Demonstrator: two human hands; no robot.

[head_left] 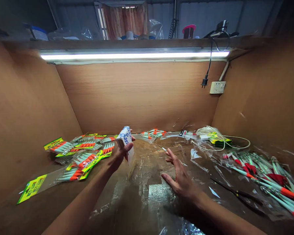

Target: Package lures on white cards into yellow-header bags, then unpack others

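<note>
pinched in the left hand (119,153): a white block with blue markings (124,135), thumb laid across the near side, fingertips showing past the far edge. raised above the brown workbench (128,199), by the look of it, with the long axis seemingly close to upright; lower part partly covered by the hand, so no telling the full length.

as seen from the right hand (177,179), off to the left and a little farther toward the back board (142,94), well apart, with workbench surface showing between. nothing held in the right hand: thumb and fingers spread, palm turned inward toward the block side. no contact between the hands, and none between right hand and block; left hand plainly the nearer, being wrapped around it.

just beyond the right fingertips, a small white scrap (164,149). farther right, a black-handled tool (237,193), pliers or scissors, hard to tell which, lying slantwise with tips toward the back left. past that, a loose heap of orange-tipped lures (281,189).

beside the left hand, on its outer side, a pile of bagged "bct lure" packs (88,161). behind the block and slightly right, a small bundle of lures (153,133) near the foot of the back board.
</note>
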